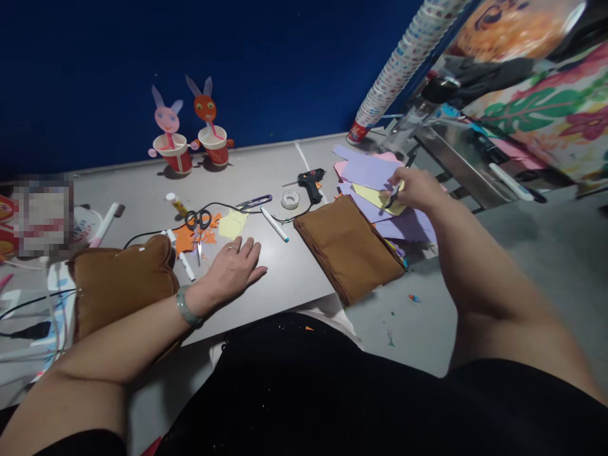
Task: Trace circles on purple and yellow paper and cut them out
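Observation:
My left hand (235, 269) lies flat on the grey table with its fingers spread. Just beyond its fingertips is a yellow paper piece (232, 223); black-handled scissors (198, 221) rest to its left among orange paper scraps (186, 240). My right hand (412, 189) is closed on a slim, dark pen (393, 197), over a heap of coloured paper. In that heap are a purple sheet (365, 170) and a yellow sheet (368, 195). A brown cloth cushion (349, 247) lies left of and nearer than this hand.
Two rabbit-headed paper cups (178, 155) (217, 147) stand by the blue wall. A black glue gun (311, 183), tape roll (290, 200), white marker (274, 224) and utility knife (255, 202) lie mid-table. A second brown cushion (126, 278) is left; a tall cup stack (403, 63) leans right.

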`<action>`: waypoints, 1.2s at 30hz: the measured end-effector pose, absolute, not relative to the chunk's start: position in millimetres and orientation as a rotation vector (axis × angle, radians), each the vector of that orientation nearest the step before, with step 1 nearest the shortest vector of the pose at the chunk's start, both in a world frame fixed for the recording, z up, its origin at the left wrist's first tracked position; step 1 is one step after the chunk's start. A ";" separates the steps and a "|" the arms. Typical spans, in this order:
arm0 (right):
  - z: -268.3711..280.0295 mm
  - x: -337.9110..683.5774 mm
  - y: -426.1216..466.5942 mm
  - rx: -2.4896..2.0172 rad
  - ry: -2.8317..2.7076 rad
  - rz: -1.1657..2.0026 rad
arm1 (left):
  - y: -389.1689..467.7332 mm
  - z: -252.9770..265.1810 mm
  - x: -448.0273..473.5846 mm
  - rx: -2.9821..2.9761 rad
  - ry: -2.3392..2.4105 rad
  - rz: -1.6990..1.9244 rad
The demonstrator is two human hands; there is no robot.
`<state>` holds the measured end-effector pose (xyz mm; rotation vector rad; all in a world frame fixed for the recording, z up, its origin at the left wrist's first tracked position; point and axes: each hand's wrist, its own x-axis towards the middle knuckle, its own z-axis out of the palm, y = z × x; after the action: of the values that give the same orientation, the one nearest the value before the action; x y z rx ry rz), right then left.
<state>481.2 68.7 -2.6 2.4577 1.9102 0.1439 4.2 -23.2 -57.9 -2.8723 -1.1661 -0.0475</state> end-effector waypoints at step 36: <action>-7.6 336.9 -0.3 2.223 2.879 0.665 | -23.6 -59.5 3.0 -2.946 -0.983 -0.313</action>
<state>336.9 -0.3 -7.6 2.2226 2.8785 0.6646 3.0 -23.6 -59.5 -2.9457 -0.9832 -0.3126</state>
